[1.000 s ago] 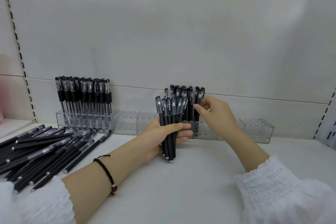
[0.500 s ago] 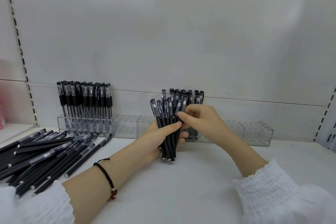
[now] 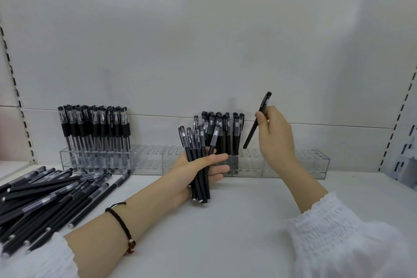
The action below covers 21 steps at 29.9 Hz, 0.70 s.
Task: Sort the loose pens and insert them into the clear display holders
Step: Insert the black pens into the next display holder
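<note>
**Far left.** A pile [image 3: 52, 196] of black pens lies flat on the shelf [image 3: 248, 232], with the pens crossing one another. None of these are sorted yet.

**Left of the holder.** The holder [image 3: 153, 162] runs along the back. A block of clear pens [image 3: 94, 128] stands upright in its left cells, caps up. The cells just right of that block are bare.

**Centre.** The left hand [image 3: 200, 171] has its thumb and fingers curled round a bundle [image 3: 198, 156] of black pens. The bundle is held roughly upright and fans out at the caps. I cannot tell whether its lower ends touch the shelf. Behind it, a black group [image 3: 225, 133] stands seated in the holder.

**Right.** The right hand [image 3: 275, 137] pinches one pen [image 3: 251, 134] near its upper part. The pen is tilted with its cap up. Its lower end hangs just above the cells beside the black group and clear of it. The right end of the holder is unfilled.

**Assessment.** The step in hand appears to be seating this single pen.
- Bring the pen upright before lowering it, since a tilted entry may catch a cell edge or knock a neighbour.
- Aim for the free cell next to the black group, so the row fills without gaps.
- Keep the cap up, to match the seated pens.
- Lower the pen until it bottoms out, and release only once it stands unaided.
- Keep the left grip firm so the fanned bundle does not slip.
</note>
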{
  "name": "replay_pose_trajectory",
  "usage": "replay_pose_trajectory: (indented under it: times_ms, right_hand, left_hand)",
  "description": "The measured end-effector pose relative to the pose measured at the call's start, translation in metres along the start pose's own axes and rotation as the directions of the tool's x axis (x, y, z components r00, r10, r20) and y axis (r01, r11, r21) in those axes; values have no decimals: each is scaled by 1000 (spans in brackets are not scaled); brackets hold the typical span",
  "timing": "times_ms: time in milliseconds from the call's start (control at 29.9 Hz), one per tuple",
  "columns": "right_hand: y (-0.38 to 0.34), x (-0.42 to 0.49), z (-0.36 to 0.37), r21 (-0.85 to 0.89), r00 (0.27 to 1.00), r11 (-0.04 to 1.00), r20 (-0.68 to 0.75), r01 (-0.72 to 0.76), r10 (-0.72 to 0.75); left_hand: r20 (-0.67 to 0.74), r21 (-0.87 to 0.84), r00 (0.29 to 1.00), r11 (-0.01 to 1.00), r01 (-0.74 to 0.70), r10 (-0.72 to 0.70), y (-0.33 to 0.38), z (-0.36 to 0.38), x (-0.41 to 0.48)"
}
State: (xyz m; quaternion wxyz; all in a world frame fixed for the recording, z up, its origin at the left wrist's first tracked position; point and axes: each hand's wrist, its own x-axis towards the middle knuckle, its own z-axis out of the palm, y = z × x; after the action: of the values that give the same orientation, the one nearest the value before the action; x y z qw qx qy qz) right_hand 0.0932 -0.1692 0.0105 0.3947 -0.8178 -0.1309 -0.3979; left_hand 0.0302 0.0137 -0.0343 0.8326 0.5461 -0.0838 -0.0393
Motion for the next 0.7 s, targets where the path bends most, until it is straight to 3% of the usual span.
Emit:
replay_pose_trajectory:
  times_ms: [167,334,701]
  right_hand:
    - [6,-4,2,-112,993,990,90,83,-73]
    - [11,-7,11,-271,964,960,266,74,1]
    - [11,2,14,-393,962,918,269,58,54]
  left_hand:
    - [25,40,1000,999,5,-6,-1,-1,0]
    - [26,45,1000,999,2,-3,-1,1,0]
    - [32,40,999,999,23,-24,-2,1,1]
